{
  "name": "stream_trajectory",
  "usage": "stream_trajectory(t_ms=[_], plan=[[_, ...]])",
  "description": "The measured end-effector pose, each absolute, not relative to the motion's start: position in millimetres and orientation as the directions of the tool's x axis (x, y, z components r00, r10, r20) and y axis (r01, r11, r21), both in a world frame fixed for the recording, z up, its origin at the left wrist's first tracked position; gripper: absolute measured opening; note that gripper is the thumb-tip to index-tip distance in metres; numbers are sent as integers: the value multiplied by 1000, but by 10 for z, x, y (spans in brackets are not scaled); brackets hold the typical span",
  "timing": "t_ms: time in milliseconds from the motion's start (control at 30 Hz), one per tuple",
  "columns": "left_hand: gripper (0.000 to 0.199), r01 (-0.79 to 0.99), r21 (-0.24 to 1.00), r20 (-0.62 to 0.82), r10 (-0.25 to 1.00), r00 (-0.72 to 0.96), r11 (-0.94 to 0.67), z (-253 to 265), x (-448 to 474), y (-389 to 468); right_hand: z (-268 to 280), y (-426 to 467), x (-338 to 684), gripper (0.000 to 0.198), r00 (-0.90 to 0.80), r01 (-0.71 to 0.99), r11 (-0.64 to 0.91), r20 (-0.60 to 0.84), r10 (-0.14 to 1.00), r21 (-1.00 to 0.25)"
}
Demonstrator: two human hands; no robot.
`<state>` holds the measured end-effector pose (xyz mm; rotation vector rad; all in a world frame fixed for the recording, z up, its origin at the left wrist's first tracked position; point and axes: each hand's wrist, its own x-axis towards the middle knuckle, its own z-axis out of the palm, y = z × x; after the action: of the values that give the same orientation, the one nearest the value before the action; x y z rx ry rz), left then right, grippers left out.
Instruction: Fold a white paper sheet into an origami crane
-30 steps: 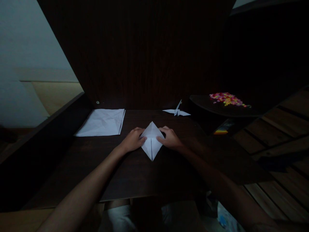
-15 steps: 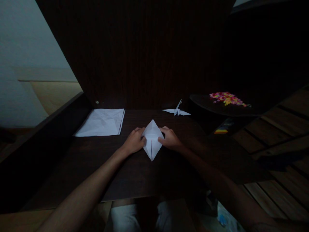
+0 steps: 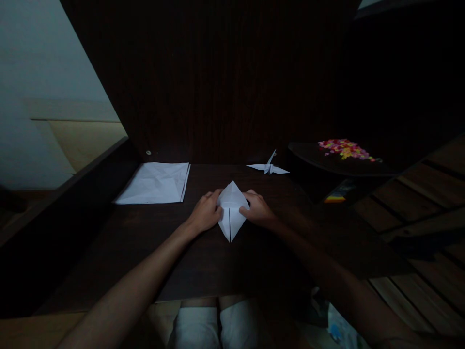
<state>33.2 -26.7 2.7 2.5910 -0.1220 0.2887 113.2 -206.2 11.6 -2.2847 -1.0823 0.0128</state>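
A white paper folded into a diamond (image 3: pixel 233 198) is between my hands over the dark desk, with a slit running down its lower half to the near point. My left hand (image 3: pixel 206 211) grips its left corner, thumb on top and fingers behind. On the opposite corner my right hand (image 3: pixel 258 209) pinches the paper, its thumb lying on the upper face. The fingers under the paper are hidden. Beyond my right hand stands a finished white paper crane (image 3: pixel 269 168) with wings spread.
Creased white paper sheets (image 3: pixel 154 183) lie stacked at the back left of the desk (image 3: pixel 196 271). On a raised corner shelf (image 3: pixel 308 157) at the right is a heap of small pink, red and yellow pieces (image 3: pixel 347 148). A low side board (image 3: pixel 72 189) edges the left.
The view has shifted slightly. Both hands keep their hold on the folded paper, whose left half looks a little more tilted or bent than before.
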Motion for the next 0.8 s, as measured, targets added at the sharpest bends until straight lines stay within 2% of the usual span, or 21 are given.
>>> stream_trajectory(t_ms=[367,567,700,800], plan=[[59,-163,546,253,-23,967,-822,28,347,-247,92,-2054,1138,23,670,705,-487,261,695,-515],[56,-177,590,223,-52,973,-788,84,345,-205,60,-2050,1148,16,638,741,-456,307,706,-493],[58,-212,573,186,-127,974,-791,115,334,-161,63,-2058,1153,11,636,739,-440,313,705,-511],[68,-263,559,155,-212,965,-786,157,306,-108,67,-2059,1160,9,643,733,-446,306,702,-514]])
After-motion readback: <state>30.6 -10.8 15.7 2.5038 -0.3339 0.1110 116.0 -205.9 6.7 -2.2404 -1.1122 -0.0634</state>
